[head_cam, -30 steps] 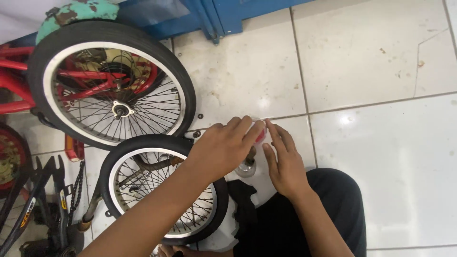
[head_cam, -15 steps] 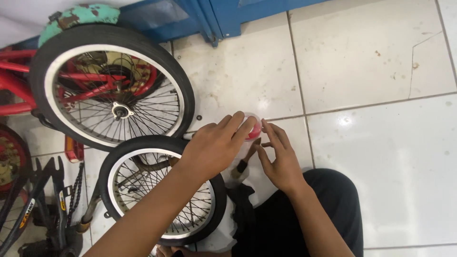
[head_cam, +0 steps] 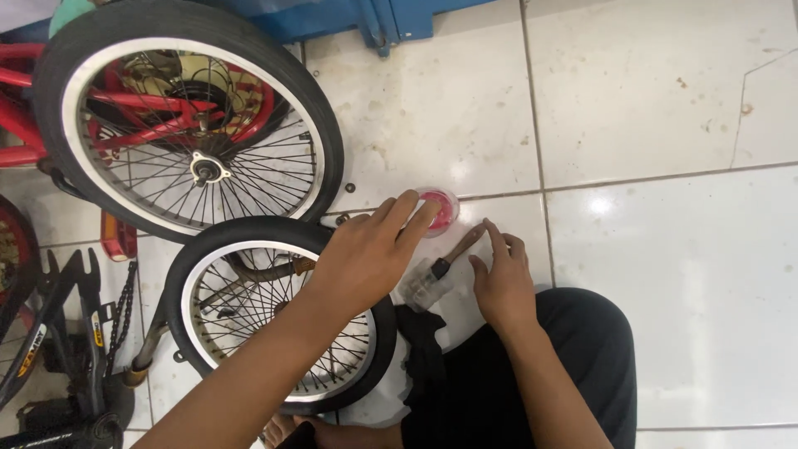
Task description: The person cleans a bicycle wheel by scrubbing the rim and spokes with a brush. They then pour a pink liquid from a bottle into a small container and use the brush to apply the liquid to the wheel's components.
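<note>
a person seated on a white tiled floor point(head_cam: 665, 274) works with both hands beside two bicycle wheels. the left hand point(head_cam: 366, 258) reaches forward over the small wheel point(head_cam: 249, 308), its fingertips point(head_cam: 420, 212) resting on the rim of a small round container point(head_cam: 440, 208) of pink-red stuff that sits on the floor just past the tyre; the grip is loose and open, fingers spread rather than closed around the container. the right hand point(head_cam: 503, 283) lies just to the right, fingers half curled and touching the wooden handle of a small brush point(head_cam: 453, 258), which lies on the floor between the two hands, its bristle end toward the person; whether that grip has closed on the handle cannot be told. a larger wheel point(head_cam: 191, 116) on a red frame point(head_cam: 25, 108) stands behind, its tyre touching the small one. dark bicycle parts and a chain point(head_cam: 125, 291) lie at far left. the person's dark trousers point(head_cam: 540, 374) fill the lower centre.
</note>
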